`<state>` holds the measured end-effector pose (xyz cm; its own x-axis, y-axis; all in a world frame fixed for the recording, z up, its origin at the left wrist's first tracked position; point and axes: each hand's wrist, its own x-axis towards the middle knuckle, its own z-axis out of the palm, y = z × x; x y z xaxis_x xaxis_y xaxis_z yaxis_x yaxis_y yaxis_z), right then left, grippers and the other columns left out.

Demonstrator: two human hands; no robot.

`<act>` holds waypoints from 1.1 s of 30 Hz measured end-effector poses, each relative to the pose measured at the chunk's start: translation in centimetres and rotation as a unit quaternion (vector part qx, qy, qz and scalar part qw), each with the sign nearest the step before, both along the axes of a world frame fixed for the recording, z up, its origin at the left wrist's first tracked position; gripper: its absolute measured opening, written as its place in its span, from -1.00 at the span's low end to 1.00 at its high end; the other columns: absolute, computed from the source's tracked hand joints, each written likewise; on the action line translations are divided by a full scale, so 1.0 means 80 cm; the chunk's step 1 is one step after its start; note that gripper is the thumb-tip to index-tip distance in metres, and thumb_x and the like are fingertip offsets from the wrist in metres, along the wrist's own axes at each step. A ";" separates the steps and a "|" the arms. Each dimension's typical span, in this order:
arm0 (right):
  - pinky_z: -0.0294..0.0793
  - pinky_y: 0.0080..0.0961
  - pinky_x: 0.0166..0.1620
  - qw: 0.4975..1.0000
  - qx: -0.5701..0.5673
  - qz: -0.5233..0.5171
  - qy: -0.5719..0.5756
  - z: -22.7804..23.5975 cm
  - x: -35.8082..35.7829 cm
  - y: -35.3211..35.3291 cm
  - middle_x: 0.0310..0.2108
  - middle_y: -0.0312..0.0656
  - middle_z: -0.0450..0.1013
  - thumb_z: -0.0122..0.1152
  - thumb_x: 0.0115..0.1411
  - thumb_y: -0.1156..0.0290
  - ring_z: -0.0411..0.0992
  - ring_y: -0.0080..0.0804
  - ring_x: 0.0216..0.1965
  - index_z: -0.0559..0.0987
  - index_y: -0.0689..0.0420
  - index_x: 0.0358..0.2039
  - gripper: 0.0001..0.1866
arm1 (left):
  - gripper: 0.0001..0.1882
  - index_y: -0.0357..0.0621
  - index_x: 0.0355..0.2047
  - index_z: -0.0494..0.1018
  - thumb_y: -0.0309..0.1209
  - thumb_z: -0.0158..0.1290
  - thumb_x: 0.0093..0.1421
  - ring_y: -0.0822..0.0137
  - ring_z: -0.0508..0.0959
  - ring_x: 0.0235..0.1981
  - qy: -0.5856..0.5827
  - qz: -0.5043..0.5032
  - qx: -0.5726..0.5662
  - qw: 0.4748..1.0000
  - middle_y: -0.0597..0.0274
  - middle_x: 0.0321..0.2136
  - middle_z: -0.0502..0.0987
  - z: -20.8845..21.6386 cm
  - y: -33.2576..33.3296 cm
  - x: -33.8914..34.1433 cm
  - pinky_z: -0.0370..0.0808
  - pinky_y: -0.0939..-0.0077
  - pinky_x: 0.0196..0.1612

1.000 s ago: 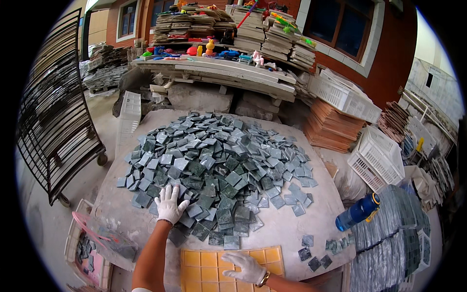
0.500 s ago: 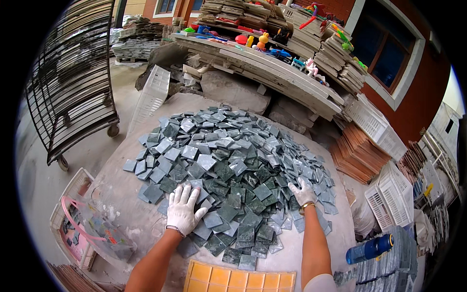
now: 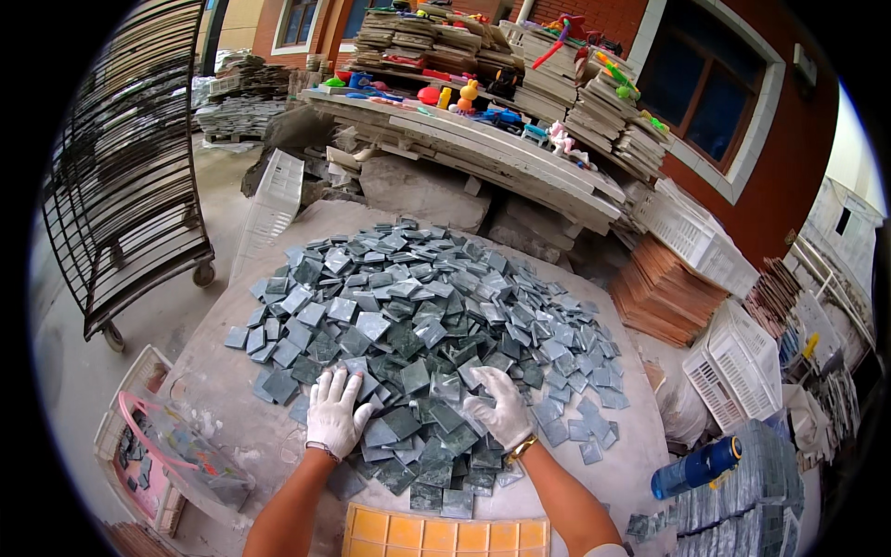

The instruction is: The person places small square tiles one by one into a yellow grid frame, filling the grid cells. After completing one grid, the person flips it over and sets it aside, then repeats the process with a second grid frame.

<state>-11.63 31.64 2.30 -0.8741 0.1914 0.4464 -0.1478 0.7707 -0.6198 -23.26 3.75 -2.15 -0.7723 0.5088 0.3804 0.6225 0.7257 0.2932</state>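
Observation:
A wide heap of square grey-green stone tiles [image 3: 371, 325] covers much of the pale table [image 3: 223, 371]. My left hand [image 3: 335, 413], in a white glove, rests flat on the heap's near left edge with its fingers spread. Over the near right part of the heap is my gloved right hand [image 3: 502, 407], its fingers apart and thumb stretched toward the middle. Neither hand holds a tile; whether the right one touches those under it I cannot tell. A yellow gridded tray [image 3: 445, 536] lies at the table's near edge, between my forearms.
Left of the table stand a white crate with a clear pink-handled bag [image 3: 190, 441] and a black wire rack [image 3: 125, 186]. A blue bottle [image 3: 696, 467] lies on stacked tiles at right, below white baskets [image 3: 738, 357]. Toys sit on a stone slab [image 3: 464, 144] behind.
My right hand has moved left, from the heap's right side toward its middle. Several tiles now lie apart where it was. My left hand stays on the same spot; the whole view has shifted slightly.

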 end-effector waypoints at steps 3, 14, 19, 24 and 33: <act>0.32 -0.25 0.13 0.968 0.116 -0.214 0.053 0.011 -0.034 0.063 0.09 -0.01 0.31 0.28 -0.02 -0.17 0.29 -0.07 0.12 0.44 0.10 0.09 -0.23 | -0.42 -0.07 0.19 0.25 -0.10 -0.05 0.21 -0.10 0.16 0.23 -0.002 -0.013 0.012 1.000 -0.08 0.18 0.24 0.007 0.004 0.003 0.07 0.05 0.25; 0.22 -0.19 0.22 0.904 0.146 -0.314 -0.252 0.029 -0.137 0.121 0.27 -0.05 0.10 0.33 -0.11 -0.20 0.13 -0.02 0.26 0.23 -0.27 0.25 -0.10 | -0.39 -0.05 0.18 0.25 -0.11 0.02 0.16 -0.09 0.16 0.22 -0.012 -0.018 0.004 1.000 -0.04 0.17 0.23 0.016 -0.001 0.010 0.09 0.09 0.24; 0.32 -0.19 0.13 0.929 0.216 -0.261 -0.148 0.004 -0.122 0.156 0.18 -0.03 0.23 0.16 0.11 -0.06 0.27 -0.04 0.15 0.30 -0.11 0.20 -0.33 | -0.37 -0.03 0.18 0.28 -0.02 0.01 0.16 -0.06 0.16 0.23 -0.001 -0.011 0.011 1.000 -0.01 0.16 0.27 0.008 0.003 0.007 0.05 0.07 0.25; 0.40 -0.26 0.05 0.952 0.240 -0.186 0.033 -0.024 -0.074 0.183 0.08 0.02 0.35 0.10 0.18 0.23 0.39 -0.04 0.03 0.45 0.09 0.05 -0.57 | -0.37 -0.04 0.17 0.28 -0.03 0.03 0.14 -0.07 0.16 0.22 -0.008 -0.021 0.032 0.999 -0.02 0.15 0.26 0.009 0.016 0.005 0.07 0.06 0.24; 0.29 -0.29 0.14 0.960 0.185 -0.172 0.116 -0.002 -0.054 0.158 0.05 -0.01 0.39 0.08 0.20 -0.06 0.34 -0.07 0.08 0.41 0.13 0.08 -0.40 | -0.36 -0.09 0.17 0.27 -0.07 0.05 0.13 -0.10 0.16 0.22 0.003 -0.016 0.022 1.000 -0.06 0.16 0.24 0.009 0.005 0.005 0.08 0.05 0.24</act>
<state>-15.92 44.27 2.17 -0.6558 0.2418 0.7152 0.0547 0.9600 -0.2744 -22.89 4.15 -1.46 -0.7540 0.5149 0.4078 0.6464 0.6921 0.3214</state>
